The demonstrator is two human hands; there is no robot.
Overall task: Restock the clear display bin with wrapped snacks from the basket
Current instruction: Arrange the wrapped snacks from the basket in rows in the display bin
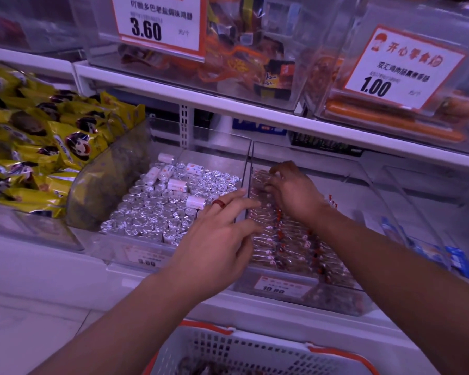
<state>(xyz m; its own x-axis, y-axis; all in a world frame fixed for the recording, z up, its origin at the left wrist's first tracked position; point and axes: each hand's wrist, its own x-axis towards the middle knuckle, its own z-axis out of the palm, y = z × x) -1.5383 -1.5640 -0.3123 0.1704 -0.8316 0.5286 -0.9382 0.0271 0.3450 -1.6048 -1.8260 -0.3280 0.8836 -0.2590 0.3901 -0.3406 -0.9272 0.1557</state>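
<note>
The clear display bin (374, 185) on the lower shelf holds rows of clear-wrapped reddish snacks (284, 244) and carries a 10.80 price label on its front. My right hand (293, 193) reaches to the back of the bin, its fingers curled onto wrapped snacks in the far row. My left hand (217, 236), with a red ring on one finger, lies with straight, spread fingers against the left edge of the snack rows, by the bin's left wall. The white basket with an orange rim (244, 350) sits below my arms, and a few dark snacks show in its bottom.
A neighbouring clear bin (136, 247) to the left is packed with silver foil rolls. Yellow snack packets (38, 147) pile at the far left and blue packets (444, 255) lie at the right. The upper shelf (228, 109) overhangs with bins and price signs.
</note>
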